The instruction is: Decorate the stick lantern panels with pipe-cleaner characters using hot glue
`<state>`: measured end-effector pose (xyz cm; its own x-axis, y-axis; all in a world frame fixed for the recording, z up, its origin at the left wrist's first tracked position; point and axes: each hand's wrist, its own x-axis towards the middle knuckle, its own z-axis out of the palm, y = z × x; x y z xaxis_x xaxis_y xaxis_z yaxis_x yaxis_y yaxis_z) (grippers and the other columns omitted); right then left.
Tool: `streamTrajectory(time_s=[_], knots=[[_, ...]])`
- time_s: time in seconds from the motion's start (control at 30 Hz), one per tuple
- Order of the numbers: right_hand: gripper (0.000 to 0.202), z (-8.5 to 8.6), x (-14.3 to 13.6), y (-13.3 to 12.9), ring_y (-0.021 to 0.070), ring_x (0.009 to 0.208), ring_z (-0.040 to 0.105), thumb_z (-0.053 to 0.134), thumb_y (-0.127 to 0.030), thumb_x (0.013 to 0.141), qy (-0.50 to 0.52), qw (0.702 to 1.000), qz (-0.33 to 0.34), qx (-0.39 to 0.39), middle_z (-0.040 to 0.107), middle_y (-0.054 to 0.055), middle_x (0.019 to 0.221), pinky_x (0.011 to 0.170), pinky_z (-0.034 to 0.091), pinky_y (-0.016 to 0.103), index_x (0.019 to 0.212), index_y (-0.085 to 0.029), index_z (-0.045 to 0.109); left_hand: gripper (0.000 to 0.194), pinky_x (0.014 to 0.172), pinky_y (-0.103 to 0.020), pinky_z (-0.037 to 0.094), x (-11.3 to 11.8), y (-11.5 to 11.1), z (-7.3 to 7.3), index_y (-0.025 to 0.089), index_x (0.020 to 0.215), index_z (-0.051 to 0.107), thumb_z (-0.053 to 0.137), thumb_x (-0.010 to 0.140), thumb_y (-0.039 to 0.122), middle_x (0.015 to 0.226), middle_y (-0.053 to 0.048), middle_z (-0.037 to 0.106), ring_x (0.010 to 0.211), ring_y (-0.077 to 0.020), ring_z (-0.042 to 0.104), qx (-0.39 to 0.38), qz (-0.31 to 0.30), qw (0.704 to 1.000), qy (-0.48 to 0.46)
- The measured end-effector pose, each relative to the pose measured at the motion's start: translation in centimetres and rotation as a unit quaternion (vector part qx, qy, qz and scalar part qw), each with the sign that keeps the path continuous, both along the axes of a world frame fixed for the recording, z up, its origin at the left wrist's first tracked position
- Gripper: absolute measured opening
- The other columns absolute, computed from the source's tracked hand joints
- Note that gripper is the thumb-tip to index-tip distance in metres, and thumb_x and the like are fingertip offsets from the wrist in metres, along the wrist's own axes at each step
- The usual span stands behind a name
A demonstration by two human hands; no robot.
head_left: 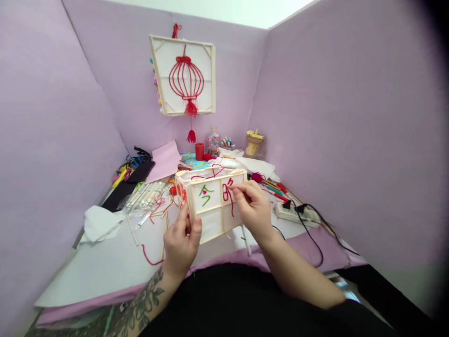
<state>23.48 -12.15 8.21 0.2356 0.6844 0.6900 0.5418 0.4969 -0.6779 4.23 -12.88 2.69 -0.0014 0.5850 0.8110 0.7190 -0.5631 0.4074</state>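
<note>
- Well, in the head view, the box (209, 227) is held over the tabletop (105, 264), a loose strand (151, 263) left of it.
- The left hand (182, 236) clamps the box's left corner; squeezing hard could bow its thin sticks (222, 219).
- The right hand (253, 209) pinches red yarn (232, 206) at the box's front; a tug might peel it loose.

I've got a white-topped counter (87, 271): rumpled white sheets (101, 223) far L, curved red yarn-like strand (148, 256) nr front, long white power strip (298, 214) w/ black plugs (287, 204), R.
</note>
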Motion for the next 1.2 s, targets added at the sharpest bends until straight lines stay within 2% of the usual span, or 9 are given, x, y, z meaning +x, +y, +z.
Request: streamTrajectory(time_s=[0.17,0.37,0.6,0.87,1.2], knots=[[0.016,0.2,-0.1,-0.1,0.0174,0.075,0.058,0.055,-0.024,0.09,0.001,1.0,0.005,-0.001,0.062,0.003,0.078,0.068,0.045,0.032,0.088,-0.022,0.071,0.046,0.056,-0.019,0.045,0.0,0.0,0.0,0.01,0.131,0.055,0.052,0.092,0.034,0.058,0.005,0.057,0.049,-0.0083,0.052,0.011,-0.004,1.0,0.0],[0.011,-0.2,0.4,-0.8,0.018,0.076,0.057,0.056,-0.025,0.088,0.019,0.999,-0.031,0.033,0.062,0.003,0.079,0.068,0.046,0.032,0.083,-0.022,0.066,0.045,0.056,-0.019,0.045,0.0,0.0,0.0,0.01,0.129,0.057,0.052,0.092,0.036,0.057,0.005,0.056,0.049,-0.0085,0.051,-0.002,0.008,1.0,-0.004],[0.014,-1.2,0.5,-0.8,0.0177,0.073,0.056,0.057,-0.025,0.088,-0.013,1.0,-0.012,0.015,0.06,0.004,0.082,0.066,0.047,0.032,0.088,-0.023,0.07,0.044,0.054,-0.02,0.044,0.0,0.1,-0.1,0.01,0.128,0.057,0.052,0.092,0.035,0.058,0.005,0.056,0.049,-0.0086,0.051,0.004,-0.001,1.0,-0.006],[0.015,-1.3,0.2,-0.5,0.0177,0.08,0.058,0.059,-0.022,0.088,-0.016,0.999,-0.002,0.032,0.059,0.003,0.083,0.073,0.048,0.033,0.092,-0.024,0.073,0.044,0.055,-0.019,0.044,-0.1,0.1,-0.2,0.009,0.129,0.056,0.054,0.091,0.032,0.058,0.005,0.055,0.049,-0.0084,0.05,0.002,-0.001,1.0,-0.004],[0.014,-1.4,0.3,-0.4,0.0175,0.078,0.057,0.06,-0.022,0.087,-0.014,0.999,0.002,0.03,0.06,0.003,0.081,0.072,0.048,0.033,0.089,-0.023,0.074,0.044,0.055,-0.018,0.044,-0.1,0.1,-0.2,0.008,0.129,0.056,0.054,0.092,0.031,0.058,0.005,0.055,0.049,-0.0076,0.05,0.015,0.0,1.0,0.003]])
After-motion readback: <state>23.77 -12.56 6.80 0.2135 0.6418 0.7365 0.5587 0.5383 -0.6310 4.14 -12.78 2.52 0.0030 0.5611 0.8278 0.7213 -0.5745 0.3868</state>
